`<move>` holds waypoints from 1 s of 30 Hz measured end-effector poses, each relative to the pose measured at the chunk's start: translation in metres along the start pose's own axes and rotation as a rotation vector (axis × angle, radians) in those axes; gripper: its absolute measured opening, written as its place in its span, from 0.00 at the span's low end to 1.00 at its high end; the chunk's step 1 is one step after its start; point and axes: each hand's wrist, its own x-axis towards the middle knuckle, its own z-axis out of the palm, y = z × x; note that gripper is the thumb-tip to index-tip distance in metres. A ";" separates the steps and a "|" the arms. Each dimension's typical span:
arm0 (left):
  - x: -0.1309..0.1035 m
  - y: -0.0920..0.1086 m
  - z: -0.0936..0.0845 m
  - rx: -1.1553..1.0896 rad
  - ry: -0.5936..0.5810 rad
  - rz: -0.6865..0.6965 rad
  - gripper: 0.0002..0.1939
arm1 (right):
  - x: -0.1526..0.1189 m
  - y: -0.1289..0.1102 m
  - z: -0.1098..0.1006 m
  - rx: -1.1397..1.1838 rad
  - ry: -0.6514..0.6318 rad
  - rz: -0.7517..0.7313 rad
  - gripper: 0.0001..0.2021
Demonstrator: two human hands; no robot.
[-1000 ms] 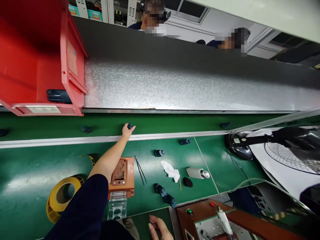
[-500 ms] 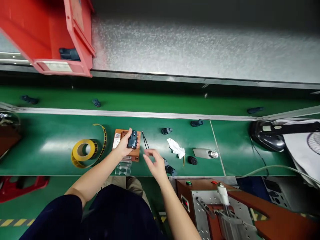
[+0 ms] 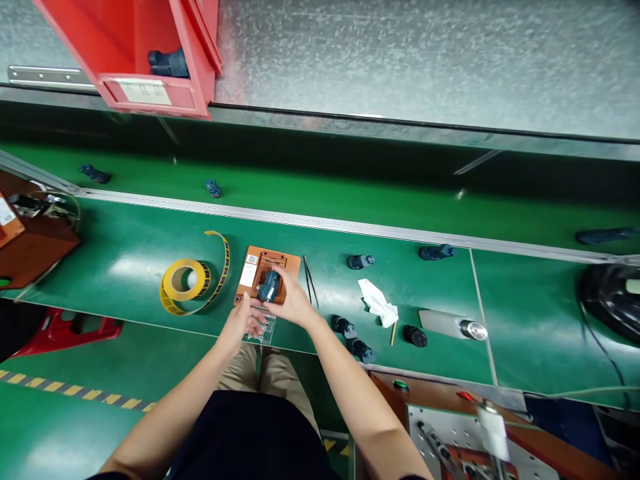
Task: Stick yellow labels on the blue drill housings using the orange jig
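Observation:
A dark blue part (image 3: 269,286) is held over the orange fixture block (image 3: 295,265) by my right hand (image 3: 291,297), its thumb and fingers around the part. My left hand (image 3: 241,325) is just below and left of the part, fingers apart and holding nothing. A clear plastic piece (image 3: 268,331) lies at the block's front edge, partly hidden by my hands. Black tweezers (image 3: 311,283) rest on the green table right of the block. To the left is a roll of yellow tape (image 3: 177,280) with a loose curling end.
Dark parts (image 3: 361,261) lie scattered on the table and the green belt behind. A white tissue (image 3: 379,303), a black round piece (image 3: 415,336) and a bottle (image 3: 453,325) are to the right. A red bin (image 3: 150,93) hangs above; a machine (image 3: 435,417) stands front right.
The dark blue part has passed from my left hand to my right hand and is now over the block. My left hand has let go and moved down. The view has shifted.

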 end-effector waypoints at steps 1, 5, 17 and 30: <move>-0.002 -0.007 -0.009 0.099 0.077 0.095 0.31 | 0.010 0.010 0.002 -0.017 0.023 0.019 0.44; -0.001 -0.045 -0.039 0.439 0.327 0.381 0.20 | 0.040 0.041 0.007 -0.079 0.013 0.057 0.45; -0.022 -0.050 -0.069 0.289 -0.242 0.207 0.19 | 0.037 0.055 0.011 -0.317 -0.107 -0.019 0.51; 0.041 0.046 -0.023 -0.210 -0.423 -0.095 0.27 | -0.068 0.111 0.037 -0.664 0.742 0.442 0.24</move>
